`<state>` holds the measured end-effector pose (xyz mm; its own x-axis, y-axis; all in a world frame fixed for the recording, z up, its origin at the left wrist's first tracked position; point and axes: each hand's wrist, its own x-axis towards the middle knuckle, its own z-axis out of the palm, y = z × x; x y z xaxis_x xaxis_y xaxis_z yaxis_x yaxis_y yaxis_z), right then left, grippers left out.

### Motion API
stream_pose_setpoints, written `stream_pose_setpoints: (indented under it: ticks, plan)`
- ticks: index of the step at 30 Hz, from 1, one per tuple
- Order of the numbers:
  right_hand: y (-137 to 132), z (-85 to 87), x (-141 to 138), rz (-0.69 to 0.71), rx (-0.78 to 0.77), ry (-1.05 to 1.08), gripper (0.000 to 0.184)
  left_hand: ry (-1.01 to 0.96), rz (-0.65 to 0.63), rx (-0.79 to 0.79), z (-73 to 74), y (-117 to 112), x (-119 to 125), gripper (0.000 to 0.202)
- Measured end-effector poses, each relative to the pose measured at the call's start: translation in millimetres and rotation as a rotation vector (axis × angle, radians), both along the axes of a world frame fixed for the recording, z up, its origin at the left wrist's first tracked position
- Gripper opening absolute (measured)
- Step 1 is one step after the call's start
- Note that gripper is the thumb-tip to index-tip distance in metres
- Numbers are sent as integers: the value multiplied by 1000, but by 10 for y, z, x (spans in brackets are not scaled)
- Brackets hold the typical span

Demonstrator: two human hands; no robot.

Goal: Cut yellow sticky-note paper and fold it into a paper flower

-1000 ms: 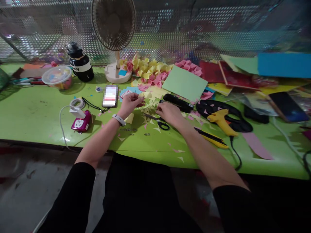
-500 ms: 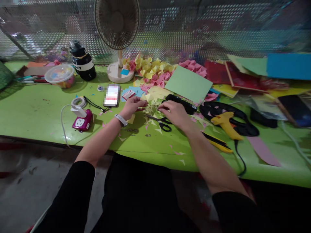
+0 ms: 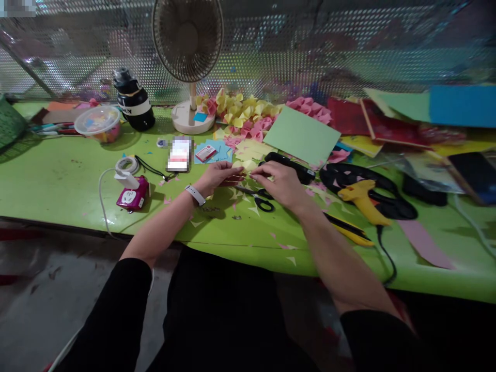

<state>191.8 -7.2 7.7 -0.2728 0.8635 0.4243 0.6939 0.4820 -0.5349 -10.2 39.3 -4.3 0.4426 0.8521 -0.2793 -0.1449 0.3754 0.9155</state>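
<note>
My left hand (image 3: 219, 175) and my right hand (image 3: 278, 182) meet over a small folded piece of yellow paper (image 3: 248, 166) on the green table (image 3: 58, 181). Both pinch it with their fingertips, left from the left side, right from the right. Black-handled scissors (image 3: 260, 199) lie on the table just below my right hand. Yellow and pink paper scraps (image 3: 248, 204) are scattered round both hands. A stack of yellow paper squares (image 3: 251, 150) lies just behind the hands.
A desk fan (image 3: 188, 57), black bottle (image 3: 134, 101), lidded plastic tub (image 3: 97, 123) and pile of folded yellow and pink paper pieces (image 3: 240, 111) stand behind. A yellow glue gun (image 3: 362, 199), black stapler (image 3: 289, 165), green sheet (image 3: 302, 135) and phone (image 3: 475, 175) lie right. A magenta power strip (image 3: 132, 195) lies left.
My left hand has come down and right with the yellow paper. My right hand has risen off the scissors to meet it. The view has shifted slightly.
</note>
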Motion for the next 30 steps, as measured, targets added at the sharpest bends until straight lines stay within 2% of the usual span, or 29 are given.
stream_pose_setpoints:
  ticks: [5, 14, 30]
  plan:
    - [-22, 5, -28, -23, 30, 14, 14, -33, 15, -34, 13, -40, 44, 20]
    - [-40, -91, -124, -58, 135, -11, 17, -96, 87, -104, 79, -107, 107, 17]
    - [-38, -222, -201, -191, 264, -116, 27, -223, 133, -196, 13, -147, 167, 18]
